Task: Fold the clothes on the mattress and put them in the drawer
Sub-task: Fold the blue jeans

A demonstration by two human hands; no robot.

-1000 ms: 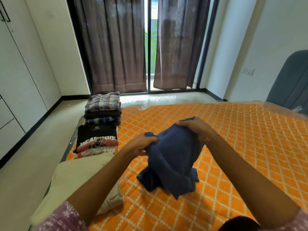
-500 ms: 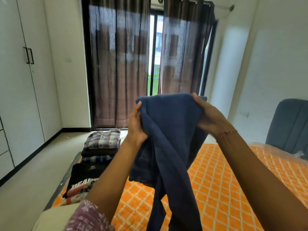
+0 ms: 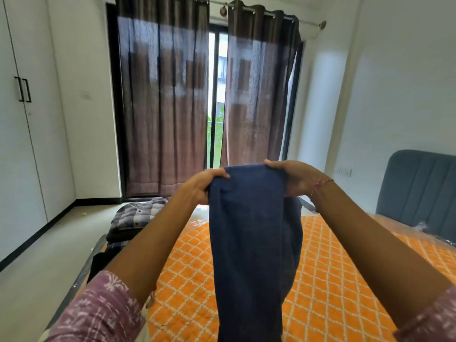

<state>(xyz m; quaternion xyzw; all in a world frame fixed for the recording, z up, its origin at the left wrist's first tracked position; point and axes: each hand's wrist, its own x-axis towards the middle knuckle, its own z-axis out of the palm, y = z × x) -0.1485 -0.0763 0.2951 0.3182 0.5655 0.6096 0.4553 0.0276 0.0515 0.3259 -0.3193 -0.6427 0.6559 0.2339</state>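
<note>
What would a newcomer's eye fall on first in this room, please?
First, the dark blue garment held up at centre, its top edge gripped by the left hand and right hand. Below it spreads the bright orange quilt; folded clothes are stacked at its left edge.

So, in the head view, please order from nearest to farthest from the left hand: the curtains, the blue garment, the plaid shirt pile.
1. Blue garment: gripped by the left hand.
2. Plaid shirt pile: lower left, on the mattress edge.
3. Curtains: at the far window.
</note>
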